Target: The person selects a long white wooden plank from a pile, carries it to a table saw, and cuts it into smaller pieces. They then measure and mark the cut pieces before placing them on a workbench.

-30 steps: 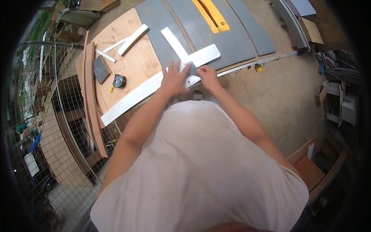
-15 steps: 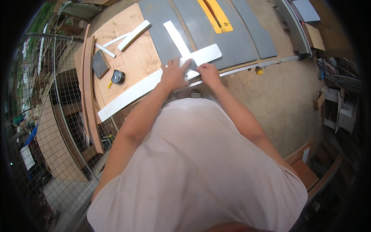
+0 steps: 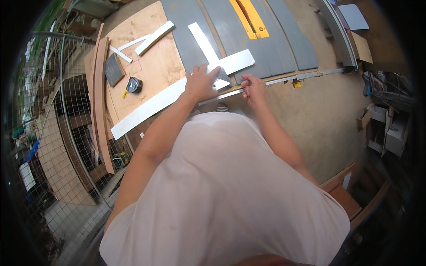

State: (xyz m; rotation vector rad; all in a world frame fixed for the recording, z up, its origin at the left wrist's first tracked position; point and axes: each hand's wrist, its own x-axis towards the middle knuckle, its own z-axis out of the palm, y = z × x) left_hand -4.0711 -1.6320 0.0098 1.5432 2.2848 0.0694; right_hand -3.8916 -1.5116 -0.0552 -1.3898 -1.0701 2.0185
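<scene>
A long white board (image 3: 148, 105) lies slantwise over the plywood and the grey saw table. Across it rests a try square, its pale blade (image 3: 203, 42) reaching away from me and its silver stock (image 3: 222, 81) lying by the near edge. My left hand (image 3: 202, 84) holds the square down against the board, thumb on the metal and fingers bent over the white surface. Just right of the stock, my right hand (image 3: 254, 91) hovers near the table's front edge, apart from the board. Its fingers are curled in a pinch; whatever is in them is too small to make out.
On the plywood (image 3: 153, 66) lie a tape measure (image 3: 134, 85), a dark block (image 3: 114, 70), a short white piece (image 3: 155, 37) and thin white strips. A saw blade shows in the yellow insert (image 3: 253, 22). Brown planks (image 3: 100, 106) and wire fencing (image 3: 73, 128) stand left.
My right hand has drawn back to the right, away from the square and the board, fingers still curled. My left hand stays on the square, which looks unmoved.
</scene>
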